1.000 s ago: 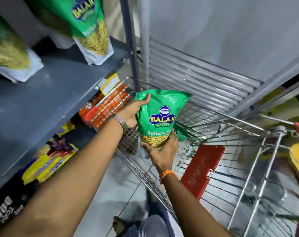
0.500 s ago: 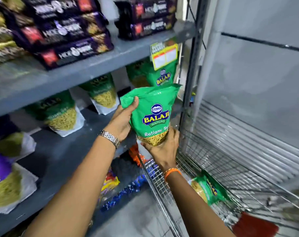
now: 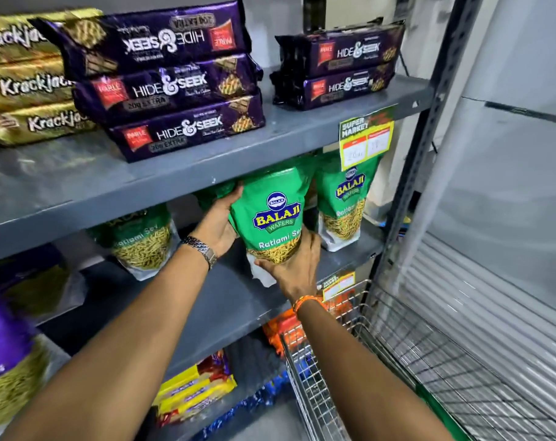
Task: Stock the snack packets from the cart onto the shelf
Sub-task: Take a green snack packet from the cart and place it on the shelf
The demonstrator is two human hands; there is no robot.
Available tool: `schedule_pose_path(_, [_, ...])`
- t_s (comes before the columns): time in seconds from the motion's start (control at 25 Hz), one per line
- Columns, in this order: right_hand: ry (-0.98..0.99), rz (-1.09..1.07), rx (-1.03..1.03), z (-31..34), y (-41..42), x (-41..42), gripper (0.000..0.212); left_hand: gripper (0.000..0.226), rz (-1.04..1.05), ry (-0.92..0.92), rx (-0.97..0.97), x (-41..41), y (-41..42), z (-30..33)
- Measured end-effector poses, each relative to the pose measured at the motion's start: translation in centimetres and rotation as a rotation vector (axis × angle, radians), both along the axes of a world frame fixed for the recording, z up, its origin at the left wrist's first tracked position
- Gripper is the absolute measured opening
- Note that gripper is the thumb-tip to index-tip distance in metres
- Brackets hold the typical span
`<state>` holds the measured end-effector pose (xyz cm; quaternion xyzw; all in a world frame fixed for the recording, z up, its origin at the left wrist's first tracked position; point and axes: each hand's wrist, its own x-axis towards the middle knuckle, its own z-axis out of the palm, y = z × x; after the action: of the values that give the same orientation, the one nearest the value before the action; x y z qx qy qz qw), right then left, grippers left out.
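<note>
Both my hands hold a green Balaji Ratlami Sev packet (image 3: pixel 270 218) upright over the grey middle shelf (image 3: pixel 232 300). My left hand (image 3: pixel 218 222) grips its left edge. Under its bottom, my right hand (image 3: pixel 291 265) cups the white base. The packet's top sits just below the upper shelf's front lip. Another green packet of the same kind (image 3: pixel 345 202) stands to its right, and one more (image 3: pixel 143 240) to its left. The wire cart (image 3: pixel 381 361) is at the lower right.
Purple Hide & Seek biscuit packs (image 3: pixel 175 87) and gold Krackjack packs (image 3: pixel 25 87) lie on the upper shelf. A price tag (image 3: pixel 365 138) hangs from its lip. Yellow and orange packets fill the lower shelf (image 3: pixel 194 389). A grey upright post (image 3: pixel 420 154) borders the rack on the right.
Both hands have carried the green packet up out of the cart and leftward in under the upper shelf. My view has swung from the cart to the shelves.
</note>
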<state>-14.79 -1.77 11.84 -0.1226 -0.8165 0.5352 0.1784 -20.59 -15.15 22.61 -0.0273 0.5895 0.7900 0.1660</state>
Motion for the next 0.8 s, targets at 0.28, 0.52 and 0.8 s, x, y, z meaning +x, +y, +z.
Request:
schedule_pose_path(0.28, [-0.009, 0.000, -0.062, -0.7, -0.2, -0.2, 0.105, 0.057, 0.009, 0.075, -0.060, -0.7, -0.4, -0.9])
schedule_pose_path(0.52, [-0.035, -0.115, -0.137, -1.3, 1.5, 3.1, 0.123, 0.020, 0.283, 0.160, -0.011, 3.2, -1.3, -2.7])
schedule_pose_path(0.8, [-0.123, -0.389, -0.268, -7.1, 9.8, 12.9, 0.109, 0.051, 0.317, -0.007, -0.165, 10.3, -0.4, -10.3])
